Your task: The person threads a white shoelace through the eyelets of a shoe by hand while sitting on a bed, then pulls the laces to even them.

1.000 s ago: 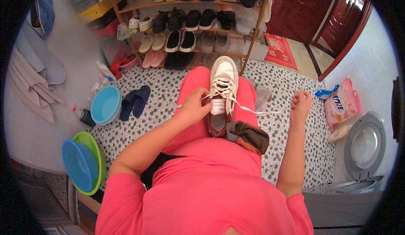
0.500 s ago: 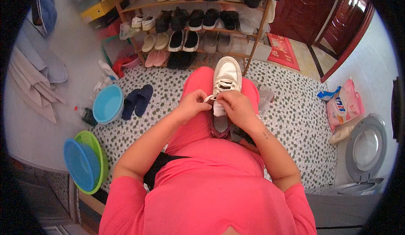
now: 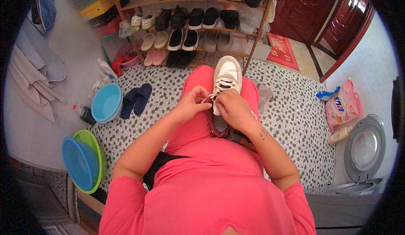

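looking down from the head view, i see a white sneaker [image 3: 226, 78] resting on the pink-clad lap [image 3: 198, 121], its toe pointing away from the body toward the shoe rack [image 3: 202, 28], so its long axis runs straight out from the torso. both hands meet at the near end of the shoe, over the laces [image 3: 209, 99]. my left hand [image 3: 192, 105] comes in from the left side with its fingers curled closed, pinching what looks like a lace end just beside the tongue. my right hand [image 3: 233, 108] lies on the right side of the shoe's opening, fingers bent down and closed over the lacing; exactly what it grips is hidden under the knuckles. the two hands almost touch, and neither is clearly nearer the shoe: both are on it. the laces lie between the fingertips, crosswise to the shoe's length.

off to the left on the pebbled floor [image 3: 291, 116] sit a blue basin [image 3: 106, 102], a pair of dark slippers [image 3: 136, 100] and a green and blue basket stack [image 3: 82, 161]. a washing machine [image 3: 363, 146] stands at the right.
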A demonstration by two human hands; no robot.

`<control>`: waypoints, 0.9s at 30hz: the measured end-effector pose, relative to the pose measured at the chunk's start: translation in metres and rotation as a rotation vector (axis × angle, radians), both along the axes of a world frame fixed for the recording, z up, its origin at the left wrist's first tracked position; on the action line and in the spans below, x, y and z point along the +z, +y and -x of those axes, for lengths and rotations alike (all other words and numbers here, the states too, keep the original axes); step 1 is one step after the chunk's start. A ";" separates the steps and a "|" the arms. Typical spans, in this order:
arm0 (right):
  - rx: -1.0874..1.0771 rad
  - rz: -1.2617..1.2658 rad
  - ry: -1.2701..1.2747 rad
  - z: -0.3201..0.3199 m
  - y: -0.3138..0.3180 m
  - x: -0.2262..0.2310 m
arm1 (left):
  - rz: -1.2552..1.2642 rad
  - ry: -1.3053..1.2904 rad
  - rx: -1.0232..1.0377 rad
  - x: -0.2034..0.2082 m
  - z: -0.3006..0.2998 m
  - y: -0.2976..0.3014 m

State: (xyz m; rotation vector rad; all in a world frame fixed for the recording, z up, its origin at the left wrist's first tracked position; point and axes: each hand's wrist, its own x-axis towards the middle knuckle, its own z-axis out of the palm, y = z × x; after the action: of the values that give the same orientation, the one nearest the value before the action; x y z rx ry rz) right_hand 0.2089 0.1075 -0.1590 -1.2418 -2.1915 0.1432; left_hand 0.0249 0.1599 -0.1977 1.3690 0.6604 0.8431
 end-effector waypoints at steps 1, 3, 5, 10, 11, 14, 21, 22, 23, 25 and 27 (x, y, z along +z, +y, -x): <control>0.005 0.006 -0.015 0.000 0.000 0.001 | -0.019 0.012 0.001 0.000 0.001 -0.001; 0.010 0.003 -0.033 -0.001 0.000 0.002 | -0.035 0.014 0.000 0.000 0.002 -0.003; 0.007 -0.013 -0.042 -0.002 -0.001 0.001 | -0.028 -0.007 -0.007 0.000 0.002 -0.004; 0.002 0.012 -0.028 -0.001 0.001 0.001 | -0.058 0.049 -0.006 -0.003 0.005 -0.002; -0.001 0.010 -0.036 0.000 0.001 0.001 | -0.093 0.064 -0.002 -0.002 0.006 -0.002; -0.028 0.020 -0.050 0.003 0.004 0.000 | 0.051 0.126 0.059 0.010 0.005 -0.005; -0.053 -0.010 0.066 0.008 0.006 -0.007 | -0.423 0.310 0.167 -0.001 0.001 0.004; -0.052 -0.008 0.086 0.008 0.006 -0.007 | -0.491 0.318 0.185 0.000 0.000 0.003; -0.052 -0.005 0.106 0.007 0.005 -0.007 | -0.559 0.327 0.203 0.002 -0.001 0.002; -0.021 -0.054 0.134 0.005 0.007 -0.004 | -0.700 0.380 0.300 0.012 0.002 0.000; -0.007 -0.118 0.147 0.003 0.009 0.002 | -0.726 0.361 0.389 0.022 0.018 0.005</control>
State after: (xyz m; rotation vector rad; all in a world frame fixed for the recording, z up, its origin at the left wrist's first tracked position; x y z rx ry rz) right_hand 0.2061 0.1166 -0.1567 -1.1377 -2.0389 0.0977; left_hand 0.0073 0.1650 -0.1762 2.1192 0.9718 1.2300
